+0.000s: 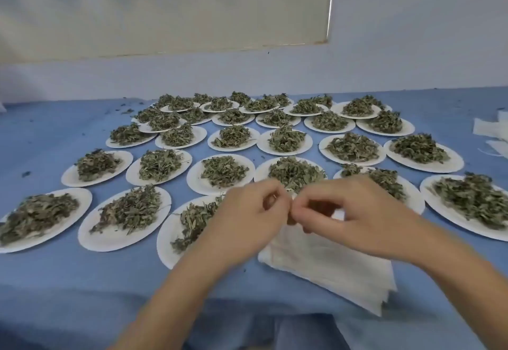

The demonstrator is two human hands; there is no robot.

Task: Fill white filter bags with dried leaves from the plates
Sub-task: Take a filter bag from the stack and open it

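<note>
Both your hands meet at the top corner of the filter bag stack (327,264), just in front of you, right of centre on the surface (55,281). Your left hand (247,220) and right hand (357,220) have fingers curled, fingertips pinching together at what looks like the mouth edge of the top bag; blur hides whether it is open yet. The stack's long axis runs from your fingertips down and right toward the surface's near edge.

Nearest leaves (192,220) sit on the plate (167,242) touching your left hand's side, partly under that wrist, so the left hand is closer for scooping. Another pile lies just beyond your fingertips.

Bags: thin, white, fibrous, floppy, several layers fanned at the lower corner. Plates: white paper discs, shallow rim, in rows. Leaves: dry, curled, light, green-brown, crumbly, crumbs scattered on the blue cloth. More white bags (492,132) lie far right.
</note>
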